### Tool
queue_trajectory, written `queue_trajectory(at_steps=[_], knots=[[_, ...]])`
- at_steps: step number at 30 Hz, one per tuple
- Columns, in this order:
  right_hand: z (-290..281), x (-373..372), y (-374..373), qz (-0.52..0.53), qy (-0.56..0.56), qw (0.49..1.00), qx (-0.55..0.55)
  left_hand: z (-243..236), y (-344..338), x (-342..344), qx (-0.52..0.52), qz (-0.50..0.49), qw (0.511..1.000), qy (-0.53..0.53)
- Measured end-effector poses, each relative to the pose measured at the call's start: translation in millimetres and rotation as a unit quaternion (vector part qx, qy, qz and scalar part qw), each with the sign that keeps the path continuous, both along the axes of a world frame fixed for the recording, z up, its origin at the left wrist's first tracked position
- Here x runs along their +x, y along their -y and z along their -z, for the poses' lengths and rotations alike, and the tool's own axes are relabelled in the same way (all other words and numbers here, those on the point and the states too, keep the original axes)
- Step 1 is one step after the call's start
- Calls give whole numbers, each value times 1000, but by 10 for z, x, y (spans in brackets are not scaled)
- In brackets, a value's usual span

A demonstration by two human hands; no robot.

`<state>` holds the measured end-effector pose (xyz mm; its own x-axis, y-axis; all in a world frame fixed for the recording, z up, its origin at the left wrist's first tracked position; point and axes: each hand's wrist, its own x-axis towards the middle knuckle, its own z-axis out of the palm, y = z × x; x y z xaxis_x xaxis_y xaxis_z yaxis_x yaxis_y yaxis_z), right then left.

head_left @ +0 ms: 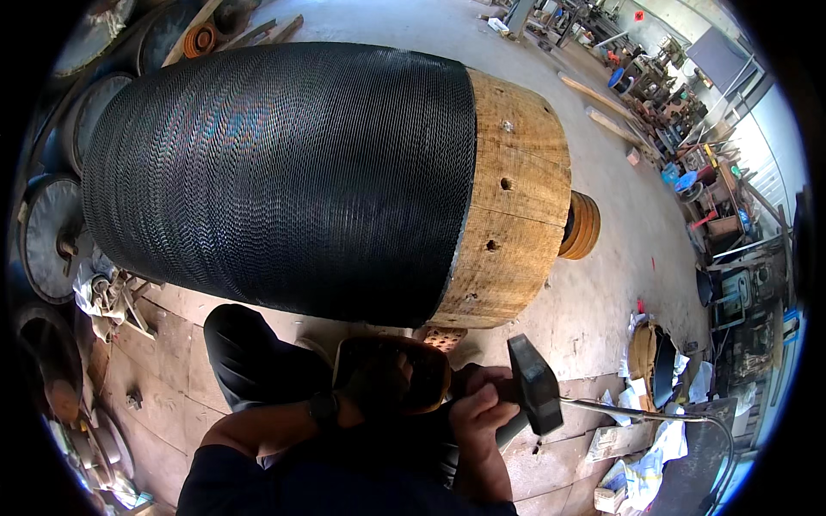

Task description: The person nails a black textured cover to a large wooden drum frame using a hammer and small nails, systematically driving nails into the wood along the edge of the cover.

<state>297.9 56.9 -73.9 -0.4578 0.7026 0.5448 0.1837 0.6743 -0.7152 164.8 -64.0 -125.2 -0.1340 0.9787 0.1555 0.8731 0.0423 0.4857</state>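
Note:
My right hand (480,411) is closed around a hammer (535,385), whose dark steel head stands up beside my fist. In my lap is an open container with a tan rim (440,371). My left hand (379,387), with a dark watch (324,408) on the wrist, reaches into it; deep shadow hides its fingers and the contents. In front of me lies a large roller (292,172) covered in black ribbed material, with a bare wooden end section (508,206) on the right. Several small holes dot that wood.
A grooved brown ring (583,225) projects from the roller's right end. A perforated brick (446,338) sits beneath the wood. Large wheels (53,232) line the left side. Planks (611,125), tools and clutter lie at the right, with a bent metal rod (637,413) near the hammer.

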Motion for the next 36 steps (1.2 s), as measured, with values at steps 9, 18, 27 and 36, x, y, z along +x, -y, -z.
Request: queue_trajectory(at_steps=[9,18,27,36], knots=[[148,39,28,13,7,999,-32,-136,-4,-41,145,-81,986,-28],[236,40,5,19,152,984,-93,-622,-294,-539,230,-102,965,71],[370,-32,-106,64,199,976,-68,-792,-707,-1440,451,-108,867,-181],[354,-184,-110,95,230,968,-30,-832,-736,-1463,428,-149,859,-240]])
